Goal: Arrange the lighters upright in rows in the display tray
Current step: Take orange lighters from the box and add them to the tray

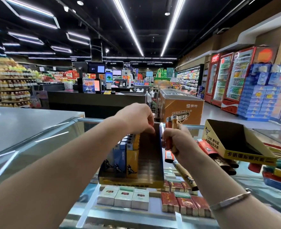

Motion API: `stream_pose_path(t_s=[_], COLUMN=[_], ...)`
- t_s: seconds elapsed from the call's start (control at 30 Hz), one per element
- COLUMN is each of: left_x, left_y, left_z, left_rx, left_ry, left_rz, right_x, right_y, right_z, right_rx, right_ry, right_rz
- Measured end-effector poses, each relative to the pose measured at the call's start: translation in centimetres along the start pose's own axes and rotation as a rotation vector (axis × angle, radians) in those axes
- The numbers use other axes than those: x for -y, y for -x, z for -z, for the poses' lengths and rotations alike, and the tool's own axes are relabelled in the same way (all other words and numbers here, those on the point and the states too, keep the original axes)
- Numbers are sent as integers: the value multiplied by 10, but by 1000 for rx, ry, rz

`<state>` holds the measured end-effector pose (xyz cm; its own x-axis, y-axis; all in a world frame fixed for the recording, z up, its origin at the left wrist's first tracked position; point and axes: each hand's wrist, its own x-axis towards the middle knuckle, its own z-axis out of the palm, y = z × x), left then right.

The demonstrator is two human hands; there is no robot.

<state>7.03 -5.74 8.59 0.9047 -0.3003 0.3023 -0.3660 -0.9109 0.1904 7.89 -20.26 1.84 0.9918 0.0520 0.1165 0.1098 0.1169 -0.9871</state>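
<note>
Desk (pixel 37 146): glass top, glossy, smooth, mirroring the ceiling lights. Display tray (pixel 151 162) at centre: printed cardboard, matt brown inside, slightly shiny yellow front. Lighters (pixel 126 154) standing in it: smooth glossy plastic bodies, metal caps. Bracelet (pixel 230 201) at 4 o'clock: polished metal. Second tray (pixel 232 142) at 3 o'clock: cardboard, matt.

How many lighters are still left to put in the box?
Done: three rows stand upright on the left side of the display tray. In hand: the right hand grips a few lighters, while the left hand reaches into the tray's back. Left: the bare right side and the loose lighters on the glass counter.
</note>
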Motion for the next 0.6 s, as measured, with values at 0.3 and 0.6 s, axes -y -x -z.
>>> stream_pose_path(t_s=[0.3, 0.6], left_x=[-6, 2], left_y=[-12, -14], left_z=[-6, -10], left_rx=[-46, -74], left_ry=[-248, -264], left_rz=[-44, -74], right_x=[-4, -2], right_y=[-5, -3], right_z=[1, 2], right_rx=[0, 20], right_ry=[14, -17], right_rz=[4, 3])
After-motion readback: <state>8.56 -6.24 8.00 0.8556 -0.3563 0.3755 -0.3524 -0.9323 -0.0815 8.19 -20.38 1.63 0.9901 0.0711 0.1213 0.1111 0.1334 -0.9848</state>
